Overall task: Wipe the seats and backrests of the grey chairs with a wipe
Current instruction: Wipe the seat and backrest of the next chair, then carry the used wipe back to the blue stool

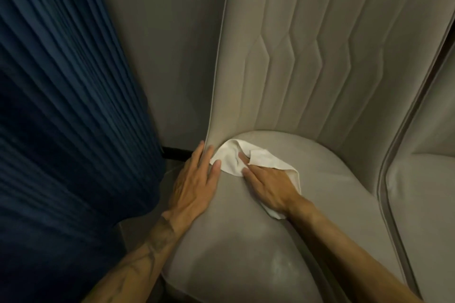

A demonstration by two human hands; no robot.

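I see the grey chair's seat (246, 233) filling the lower middle of the head view: a rounded, padded cushion in a smooth, matte, suede-like fabric, with faint pale smudges near its front. Behind it rises the backrest (307, 56), tall and slightly curved. It is stitched into long parallel channels that kink in a zigzag halfway down, and its side has a thin piped edge.

The wipe (231, 155) is a thin, white, crumpled cloth. It lies at the back left corner of the seat, right where cushion and backrest meet.

My right hand (269, 187) lies flat on top of the wipe and presses it into the cushion. The thumb and one finger show straight, a loose fold of the cloth covers the other fingertips, and more cloth pokes out under the wrist.

My left hand (194, 184) rests palm down on the seat's left edge with its fingers straight and close together, holding nothing. The longest fingertips reach the piped seam of the backrest, and the innermost tip touches the wipe's rim.

A second grey chair (423, 204) of the same fabric stands just beside the first on the right, its piped edge running close alongside. On the left hangs a dark blue curtain (61, 106) in fine, tight pleats, with a plain grey wall (160, 44) between it and the backrest.
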